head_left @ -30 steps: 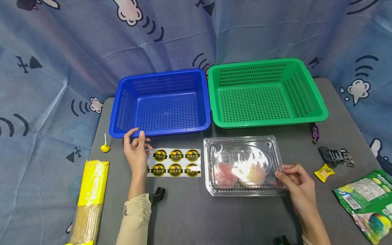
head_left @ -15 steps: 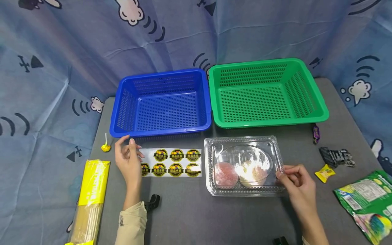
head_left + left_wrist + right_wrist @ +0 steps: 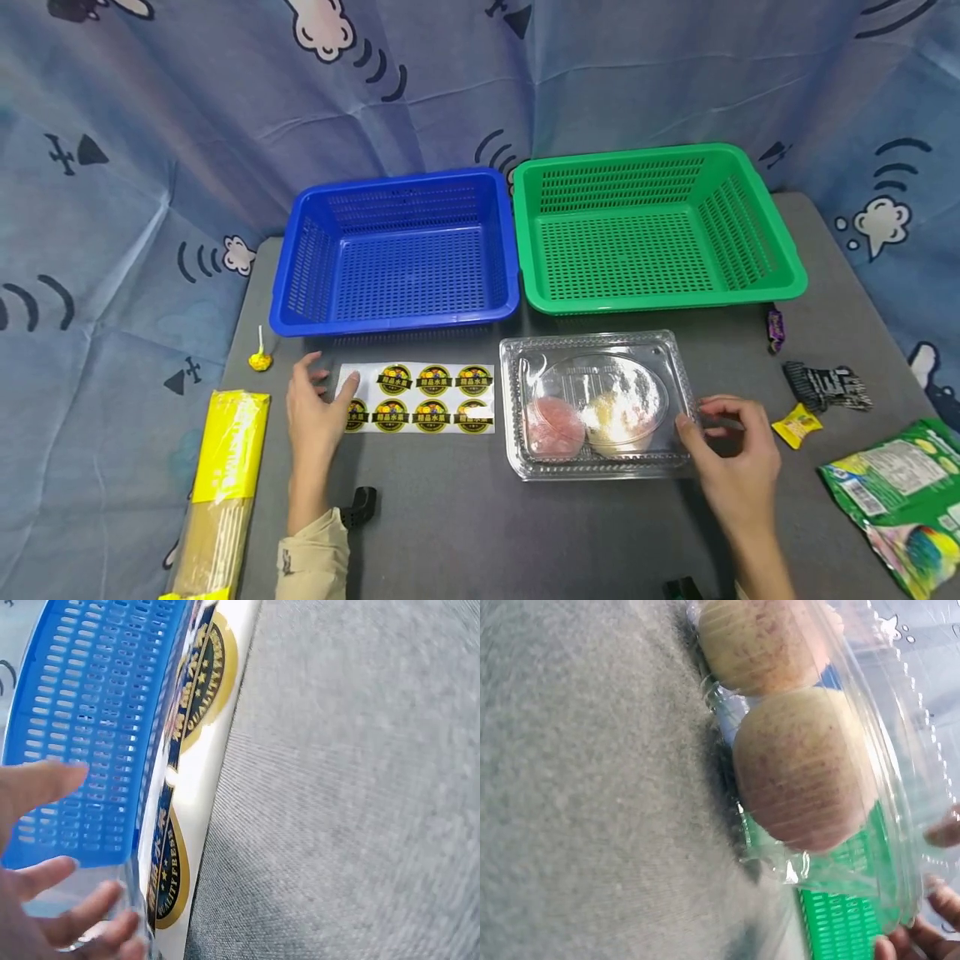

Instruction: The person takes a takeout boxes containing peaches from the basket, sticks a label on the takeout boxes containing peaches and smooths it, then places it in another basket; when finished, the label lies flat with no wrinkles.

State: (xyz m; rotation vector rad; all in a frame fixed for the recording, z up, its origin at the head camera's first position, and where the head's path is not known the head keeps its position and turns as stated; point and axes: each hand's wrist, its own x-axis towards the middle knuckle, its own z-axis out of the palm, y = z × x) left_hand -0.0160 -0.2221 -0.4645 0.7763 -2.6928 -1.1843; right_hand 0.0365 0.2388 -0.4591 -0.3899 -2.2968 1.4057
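A clear plastic clamshell box (image 3: 521, 367) with two round peach-coloured fruits (image 3: 806, 769) inside stands at the table's middle right, its lid down. My right hand (image 3: 738, 454) is at its lower right corner. The thumb tip overlaps the box's edge, while the other fingers are spread just beyond it. To the left of the box lies a white sheet of round black and yellow stickers (image 3: 432, 414). Beside the sheet's left end is my left hand (image 3: 313, 417), thumb and fingers apart with nothing between them. Its thumb tip overlaps the sheet's edge in the head view.
Behind are a blue basket (image 3: 405, 321) and a green basket (image 3: 660, 298). At left lie a lollipop (image 3: 259, 362) and a yellow noodle pack (image 3: 225, 467). To the right are wrapped candies (image 3: 797, 425) and a green snack bag (image 3: 900, 483).
My left hand has moved from the blue basket's front rim down and left to the sticker sheet's left end. My right hand's fingers have loosened from the box's corner. The box has stayed put.
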